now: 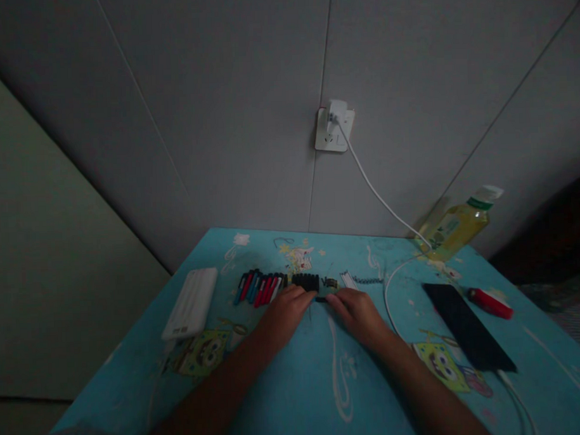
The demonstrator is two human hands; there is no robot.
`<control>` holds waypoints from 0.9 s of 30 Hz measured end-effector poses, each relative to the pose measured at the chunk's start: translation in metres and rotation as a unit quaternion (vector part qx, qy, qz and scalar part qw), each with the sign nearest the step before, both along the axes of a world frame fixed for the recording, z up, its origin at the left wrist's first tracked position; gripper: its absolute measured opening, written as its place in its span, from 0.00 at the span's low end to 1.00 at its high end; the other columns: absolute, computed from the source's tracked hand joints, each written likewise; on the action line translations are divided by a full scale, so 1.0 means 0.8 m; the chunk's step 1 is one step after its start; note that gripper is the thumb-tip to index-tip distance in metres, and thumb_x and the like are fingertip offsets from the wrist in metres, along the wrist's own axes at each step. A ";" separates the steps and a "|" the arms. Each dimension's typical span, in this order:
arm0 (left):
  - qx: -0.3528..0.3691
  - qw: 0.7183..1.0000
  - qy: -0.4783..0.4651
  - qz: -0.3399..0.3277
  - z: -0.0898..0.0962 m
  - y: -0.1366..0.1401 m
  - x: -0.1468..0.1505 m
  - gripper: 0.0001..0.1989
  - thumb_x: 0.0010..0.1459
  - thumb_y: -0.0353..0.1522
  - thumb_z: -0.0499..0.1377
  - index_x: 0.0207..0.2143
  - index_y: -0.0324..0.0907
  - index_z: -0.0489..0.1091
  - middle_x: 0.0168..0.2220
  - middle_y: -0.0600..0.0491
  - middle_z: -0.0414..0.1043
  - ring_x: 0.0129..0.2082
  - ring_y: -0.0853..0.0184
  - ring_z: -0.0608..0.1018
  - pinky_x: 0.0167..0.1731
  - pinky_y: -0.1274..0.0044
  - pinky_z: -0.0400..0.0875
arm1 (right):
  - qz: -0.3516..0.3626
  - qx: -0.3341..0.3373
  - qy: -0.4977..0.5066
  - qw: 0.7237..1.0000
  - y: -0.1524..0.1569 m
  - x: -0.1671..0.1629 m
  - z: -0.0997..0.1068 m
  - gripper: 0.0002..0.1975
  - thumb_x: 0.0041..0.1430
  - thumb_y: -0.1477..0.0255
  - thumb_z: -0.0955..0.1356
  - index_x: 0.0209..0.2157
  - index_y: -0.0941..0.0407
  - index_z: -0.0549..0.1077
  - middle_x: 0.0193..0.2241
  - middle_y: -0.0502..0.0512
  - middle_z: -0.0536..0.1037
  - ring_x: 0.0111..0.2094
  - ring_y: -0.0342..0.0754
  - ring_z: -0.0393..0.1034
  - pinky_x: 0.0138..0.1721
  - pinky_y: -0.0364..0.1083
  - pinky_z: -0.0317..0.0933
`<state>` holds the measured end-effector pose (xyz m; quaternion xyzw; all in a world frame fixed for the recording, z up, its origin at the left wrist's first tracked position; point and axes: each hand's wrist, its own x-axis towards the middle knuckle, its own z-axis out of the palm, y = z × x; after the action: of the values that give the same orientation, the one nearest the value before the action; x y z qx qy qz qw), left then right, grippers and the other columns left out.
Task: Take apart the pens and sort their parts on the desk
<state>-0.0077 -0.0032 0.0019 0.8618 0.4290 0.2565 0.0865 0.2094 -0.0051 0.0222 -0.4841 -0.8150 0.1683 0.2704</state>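
Observation:
My left hand [289,306] and my right hand [356,309] almost meet over the middle of the table, with fingers closed. A small dark stick-like piece [321,299] spans the gap between their fingertips; its ends are hidden in the fingers. Just beyond my left hand lies a tight row of short black pieces [305,281], partly covered by the fingers. To the left are several red, blue, black and white pen-like sticks [260,288] side by side. Beyond my right hand sit a small dark-and-yellow cluster [329,283], a white strip [349,280] and a line of tiny dark spring-like bits [368,281].
The table [296,382] has a blue cartoon cover. A white power bank [191,303] lies left. On the right are a black phone [467,325], a red object [491,303] and a yellow drink bottle [461,224]. A white cable [382,201] hangs from the wall charger [336,114].

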 end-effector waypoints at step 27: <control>0.156 0.978 0.055 -0.127 0.101 -0.093 0.109 0.13 0.69 0.35 0.49 0.32 0.41 0.68 0.32 0.49 0.69 0.36 0.62 0.73 0.41 0.67 0.69 | 0.002 0.175 -0.150 0.973 0.032 -0.039 0.054 0.21 0.72 0.62 0.56 0.38 0.58 0.75 0.34 0.55 0.78 0.37 0.45 0.69 0.40 0.43 0.57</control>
<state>0.0795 -0.0780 0.0823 0.9250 0.2749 0.2590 -0.0410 0.1785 0.0202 0.0651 -0.4468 -0.8643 -0.0514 0.2251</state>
